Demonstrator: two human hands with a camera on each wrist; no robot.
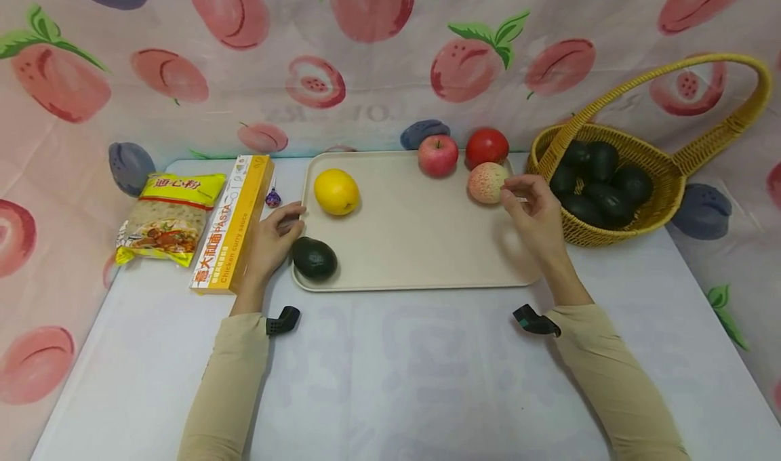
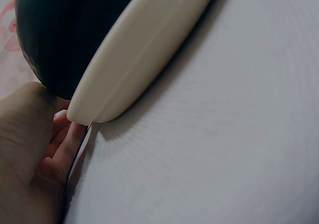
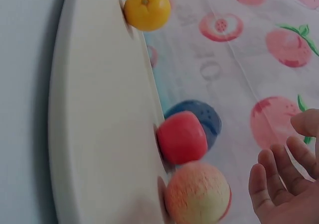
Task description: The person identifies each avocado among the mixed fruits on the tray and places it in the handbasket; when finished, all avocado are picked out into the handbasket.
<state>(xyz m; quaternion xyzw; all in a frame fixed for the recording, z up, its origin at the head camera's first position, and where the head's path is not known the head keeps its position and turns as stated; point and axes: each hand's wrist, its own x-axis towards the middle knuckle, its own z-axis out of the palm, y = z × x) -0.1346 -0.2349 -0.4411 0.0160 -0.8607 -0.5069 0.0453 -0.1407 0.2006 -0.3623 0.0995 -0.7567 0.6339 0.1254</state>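
My left hand [image 1: 272, 241] rests at the left rim of a beige tray [image 1: 390, 244], its fingers loosely bent. Just below its thumb, a dark green avocado [image 1: 314, 258] lies in the tray's near left corner. In the left wrist view the fingers [image 2: 65, 149] reach beside the tray's edge, close to the avocado [image 2: 65, 30]. My right hand [image 1: 537, 210] hovers over the tray's right side, fingers loosely curved and holding nothing. Its fingertips overlap the pink-yellow peach [image 1: 486, 183] in the head view, but the right wrist view shows a gap between hand and peach [image 3: 198, 193].
On the tray are a yellow citrus fruit [image 1: 337, 192], a red apple [image 1: 438, 155] and a round red fruit [image 1: 487, 147]. A wicker basket [image 1: 665, 207] of several avocados stands at right. Left are a pasta box [image 1: 234, 224], a pasta bag [image 1: 171, 217] and a small purple trinket [image 1: 272, 197].
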